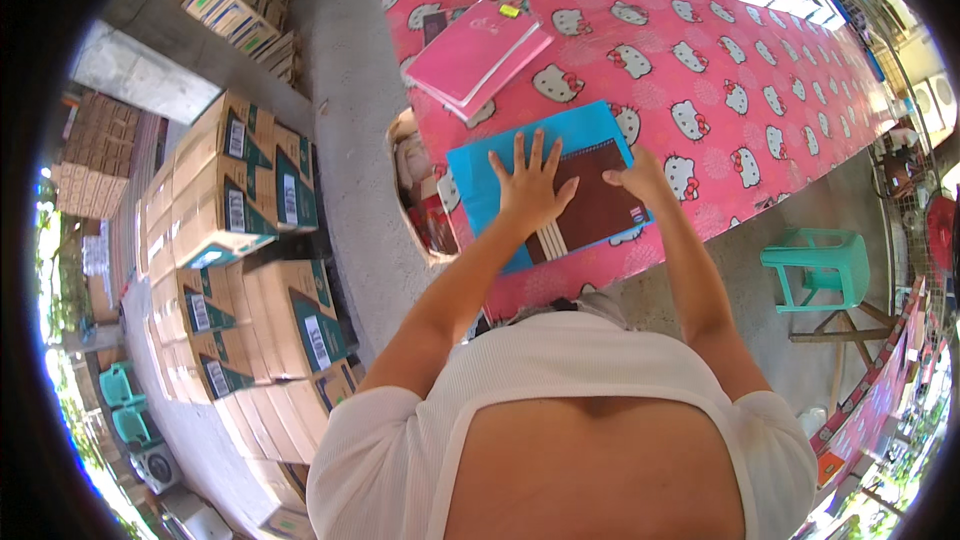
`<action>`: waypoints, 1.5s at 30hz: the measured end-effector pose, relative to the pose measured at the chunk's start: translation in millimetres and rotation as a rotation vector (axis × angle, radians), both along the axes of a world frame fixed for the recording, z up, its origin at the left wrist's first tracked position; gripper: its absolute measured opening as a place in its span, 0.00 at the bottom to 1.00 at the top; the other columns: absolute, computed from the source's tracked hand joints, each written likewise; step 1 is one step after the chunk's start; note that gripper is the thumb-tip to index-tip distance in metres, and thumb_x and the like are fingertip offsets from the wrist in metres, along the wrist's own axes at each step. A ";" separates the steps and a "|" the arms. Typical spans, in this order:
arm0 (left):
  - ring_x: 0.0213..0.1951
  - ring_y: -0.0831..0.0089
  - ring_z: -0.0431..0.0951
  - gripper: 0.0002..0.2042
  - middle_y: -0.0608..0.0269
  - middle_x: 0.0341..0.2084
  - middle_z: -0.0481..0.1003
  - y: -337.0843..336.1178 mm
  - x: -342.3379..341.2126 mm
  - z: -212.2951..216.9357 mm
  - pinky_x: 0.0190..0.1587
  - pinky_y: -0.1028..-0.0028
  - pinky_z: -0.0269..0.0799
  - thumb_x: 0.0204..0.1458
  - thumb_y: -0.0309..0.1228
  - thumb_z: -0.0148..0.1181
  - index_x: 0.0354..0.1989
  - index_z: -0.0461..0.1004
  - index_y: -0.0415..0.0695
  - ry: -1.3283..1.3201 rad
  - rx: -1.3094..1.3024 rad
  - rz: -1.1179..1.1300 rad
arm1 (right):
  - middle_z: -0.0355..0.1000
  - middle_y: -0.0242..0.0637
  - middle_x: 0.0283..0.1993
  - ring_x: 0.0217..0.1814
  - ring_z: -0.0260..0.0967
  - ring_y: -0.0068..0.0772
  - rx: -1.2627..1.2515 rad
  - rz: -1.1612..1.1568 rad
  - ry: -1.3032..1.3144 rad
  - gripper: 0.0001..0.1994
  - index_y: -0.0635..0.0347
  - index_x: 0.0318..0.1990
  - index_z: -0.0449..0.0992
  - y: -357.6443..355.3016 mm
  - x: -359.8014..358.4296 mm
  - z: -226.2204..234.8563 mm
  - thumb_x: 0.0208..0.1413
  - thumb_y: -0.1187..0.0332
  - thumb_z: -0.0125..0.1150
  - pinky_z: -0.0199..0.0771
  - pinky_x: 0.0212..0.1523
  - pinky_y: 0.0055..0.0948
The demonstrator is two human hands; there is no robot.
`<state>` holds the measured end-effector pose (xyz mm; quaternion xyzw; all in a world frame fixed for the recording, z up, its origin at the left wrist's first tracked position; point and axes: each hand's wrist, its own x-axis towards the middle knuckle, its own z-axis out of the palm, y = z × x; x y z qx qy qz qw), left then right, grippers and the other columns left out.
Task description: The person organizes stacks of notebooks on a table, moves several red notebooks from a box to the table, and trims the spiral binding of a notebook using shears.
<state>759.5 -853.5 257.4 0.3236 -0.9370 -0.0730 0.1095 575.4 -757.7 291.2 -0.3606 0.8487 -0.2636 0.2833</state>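
Hands pressing a brown book onto a blue sheet

Palm flat and fingers spread wide, the left hand (530, 185) is pressing down on a brown book (590, 205); it is gripping nothing, only bearing on the smooth cover. The right hand (640, 177) is resting on the book's far right corner, fingers curled toward the edge; whether it is pinching the cover I cannot tell. The one brown book is rectangular, with a band of pale stripes showing just below the left wrist; it is lying on a single bright blue sheet (490, 180), flat and slightly glossy, which is sticking out to the left of the left hand and beyond both sets of fingertips. Both are lying near the edge of a table (760, 60) covered with a pink, cat-patterned cloth. Beyond the fingertips, well apart, a stack of pink folders (480, 52) is sitting at an angle. Left of the left forearm, many cardboard boxes (260, 240) are standing in stacks on the concrete floor; right of the right forearm one teal plastic stool (820, 265) is standing.
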 end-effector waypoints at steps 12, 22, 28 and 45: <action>0.66 0.54 0.41 0.39 0.54 0.65 0.43 -2.5 -7.5 -3.6 0.54 0.31 0.34 0.49 0.55 0.43 0.63 0.47 0.38 -0.022 0.031 -0.008 | 0.43 0.38 0.69 0.70 0.38 0.43 -0.040 0.414 0.769 0.41 0.59 0.65 0.45 -24.8 31.8 -33.3 0.52 0.38 0.37 0.37 0.62 0.60; 0.59 0.55 0.57 0.31 0.55 0.57 0.59 -54.4 20.4 -3.3 0.58 0.59 0.53 0.52 0.44 0.53 0.59 0.53 0.39 0.846 0.939 0.224 | 0.65 0.45 0.49 0.50 0.64 0.43 -0.442 -0.232 -0.620 0.36 0.66 0.52 0.65 -169.6 -42.7 -0.3 0.45 0.43 0.60 0.67 0.47 0.38; 0.46 0.71 0.66 0.30 0.59 0.41 0.67 -184.6 30.4 10.1 0.49 0.69 0.62 0.48 0.33 0.59 0.56 0.51 0.36 1.415 1.102 0.722 | 0.62 0.42 0.48 0.48 0.63 0.33 -0.394 -0.418 -0.818 0.37 0.65 0.50 0.60 -248.1 -13.9 -14.7 0.38 0.50 0.70 0.70 0.40 0.34; 0.35 0.71 0.73 0.18 0.58 0.33 0.71 -218.8 28.7 8.5 0.34 0.69 0.75 0.46 0.20 0.60 0.44 0.61 0.39 1.306 1.241 0.864 | 0.69 0.39 0.25 0.21 0.69 0.32 -0.326 -0.342 -0.816 0.16 0.64 0.34 0.66 -206.5 -22.1 -6.0 0.42 0.67 0.66 0.73 0.18 0.33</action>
